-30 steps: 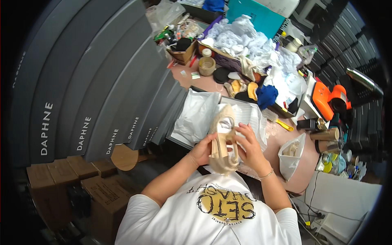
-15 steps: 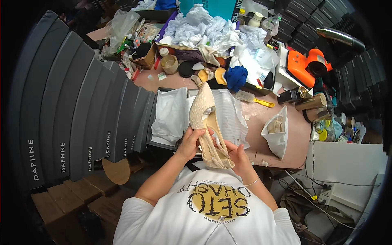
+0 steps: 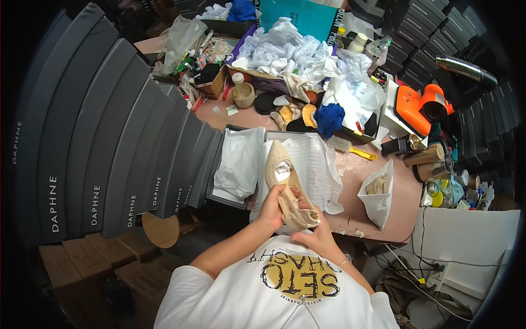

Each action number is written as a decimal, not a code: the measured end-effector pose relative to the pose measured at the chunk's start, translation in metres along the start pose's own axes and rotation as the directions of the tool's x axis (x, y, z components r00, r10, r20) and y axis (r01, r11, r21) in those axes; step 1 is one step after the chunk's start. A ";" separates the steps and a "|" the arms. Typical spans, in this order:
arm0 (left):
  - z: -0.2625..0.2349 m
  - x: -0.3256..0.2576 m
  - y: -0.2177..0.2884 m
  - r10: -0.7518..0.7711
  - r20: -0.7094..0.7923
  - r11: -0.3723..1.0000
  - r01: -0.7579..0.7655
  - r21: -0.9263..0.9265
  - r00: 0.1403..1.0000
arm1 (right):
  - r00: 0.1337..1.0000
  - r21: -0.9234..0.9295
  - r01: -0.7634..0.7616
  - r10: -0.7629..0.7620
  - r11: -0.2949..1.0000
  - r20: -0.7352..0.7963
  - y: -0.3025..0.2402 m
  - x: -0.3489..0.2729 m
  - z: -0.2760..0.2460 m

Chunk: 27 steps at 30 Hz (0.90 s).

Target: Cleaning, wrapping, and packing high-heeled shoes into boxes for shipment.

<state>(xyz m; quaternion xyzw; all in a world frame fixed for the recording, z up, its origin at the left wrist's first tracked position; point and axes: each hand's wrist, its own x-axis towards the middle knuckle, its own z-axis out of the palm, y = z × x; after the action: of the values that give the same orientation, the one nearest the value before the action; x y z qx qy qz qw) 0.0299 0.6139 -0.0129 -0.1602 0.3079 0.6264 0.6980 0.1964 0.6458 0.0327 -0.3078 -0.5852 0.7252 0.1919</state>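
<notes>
A beige pointed-toe shoe (image 3: 278, 159) is held up in front of my chest, toe pointing away from me. Silvery-white stuffing shows in its opening. My left hand (image 3: 272, 209) grips the shoe's side around the middle, fingers wrapped over it. At the heel end, my right hand (image 3: 319, 233) is closed around the back with the thumb below it. Just beyond the shoe lies white wrapping paper (image 3: 318, 164). An opened dark shoebox (image 3: 219, 192) lined with white paper sits left of it.
Dark shoeboxes (image 3: 118, 142) stand in a tall row on the left. A yellow-handled brush (image 3: 356, 149) and a white paper pouch (image 3: 377, 203) with a beige item lie at right. Crumpled white paper (image 3: 296, 49) fills a box at the back, left of an orange device (image 3: 415, 112).
The shoe has come lower and turned slightly, showing more of its opening. My right hand has shifted from beside the shoe to its heel end. The whole view has moved a little.
</notes>
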 end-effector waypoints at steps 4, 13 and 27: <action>0.016 0.003 -0.020 0.112 0.034 0.993 -0.113 0.034 0.993 | 0.962 -0.100 0.039 -0.064 0.994 -0.266 -0.005 0.005 -0.003; -0.019 -0.023 0.034 0.182 0.175 0.592 -0.250 0.766 0.968 | 0.968 0.303 -0.022 0.096 0.953 -0.230 0.020 -0.025 -0.030; -0.102 -0.004 0.167 0.599 0.305 -0.392 -0.060 0.918 0.740 | 0.929 0.852 0.049 0.290 0.521 -0.231 -0.007 -0.037 0.017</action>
<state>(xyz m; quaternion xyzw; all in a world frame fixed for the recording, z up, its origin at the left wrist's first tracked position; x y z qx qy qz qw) -0.1560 0.5756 -0.0609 0.4432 0.8171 0.2819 0.2376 0.2115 0.6119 0.0498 -0.3385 -0.0935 0.8625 0.3645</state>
